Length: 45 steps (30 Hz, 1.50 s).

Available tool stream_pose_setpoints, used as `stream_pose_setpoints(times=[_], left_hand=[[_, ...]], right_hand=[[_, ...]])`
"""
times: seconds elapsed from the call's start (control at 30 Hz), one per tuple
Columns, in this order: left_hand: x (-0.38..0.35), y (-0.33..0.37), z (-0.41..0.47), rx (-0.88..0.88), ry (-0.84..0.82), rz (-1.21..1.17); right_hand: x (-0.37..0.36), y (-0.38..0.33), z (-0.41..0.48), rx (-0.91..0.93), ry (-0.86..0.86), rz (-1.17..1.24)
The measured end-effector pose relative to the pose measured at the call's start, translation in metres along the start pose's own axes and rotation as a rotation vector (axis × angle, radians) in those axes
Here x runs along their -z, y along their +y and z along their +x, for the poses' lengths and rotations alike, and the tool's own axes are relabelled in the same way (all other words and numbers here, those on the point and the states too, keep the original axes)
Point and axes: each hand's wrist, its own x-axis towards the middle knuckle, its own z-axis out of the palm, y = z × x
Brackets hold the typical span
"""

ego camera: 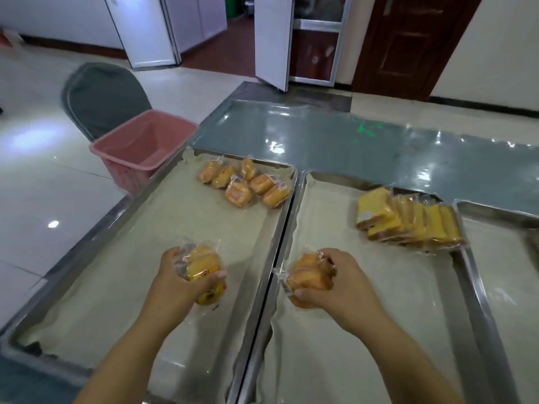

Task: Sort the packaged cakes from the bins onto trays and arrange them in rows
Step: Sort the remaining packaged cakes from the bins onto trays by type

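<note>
Seen from above, two bare hands reach over metal trays on a worktop (320, 135). The left hand (178, 275) is clenched round wrapped orange cakes (201, 266) above the left tray (163, 182). The right hand (338, 284) grips another bundle (309, 275) over the middle tray's (303, 205) left edge. Six cakes (245, 185) lie loose at 12 o'clock in the left tray; yellow slices (408, 220) overlap at 2 o'clock. A pink bin (143, 147) stands at 10 o'clock.
</note>
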Motion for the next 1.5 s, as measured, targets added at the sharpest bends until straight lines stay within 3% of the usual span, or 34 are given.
stream_pose_setpoints(times=[0.23, 0.47, 0.57, 0.7, 0.9, 1.07, 1.2, 1.33, 1.5], left_hand=[[0.063, -0.015, 0.09, 0.025, 0.049, 0.041], [0.102, -0.022, 0.21, -0.059, -0.101, 0.17], [0.102, -0.016, 0.248, -0.109, -0.148, 0.158], [0.094, -0.009, 0.29, -0.134, -0.213, 0.171], [0.08, -0.005, 0.331, -0.117, -0.219, 0.171], [0.064, -0.001, 0.346, -0.187, -0.208, 0.307], [0.057, -0.003, 0.341, -0.179, -0.156, 0.456], [0.061, -0.001, 0.323, -0.209, -0.094, 0.553], [0.08, 0.004, 0.306, -0.235, -0.043, 0.631]], right_hand=[[-0.072, -0.059, 0.055, 0.041, -0.02, -0.103], [-0.159, -0.112, 0.14, 0.068, -0.005, -0.157], [-0.181, -0.128, 0.181, 0.131, 0.029, -0.343], [-0.195, -0.139, 0.227, 0.158, 0.068, -0.398], [-0.201, -0.125, 0.265, 0.089, -0.006, -0.533], [-0.195, -0.108, 0.27, -0.076, 0.045, -0.698], [-0.192, -0.118, 0.271, -0.207, 0.084, -0.643], [-0.189, -0.123, 0.263, -0.21, 0.204, -0.413], [-0.176, -0.128, 0.242, -0.235, 0.178, -0.284]])
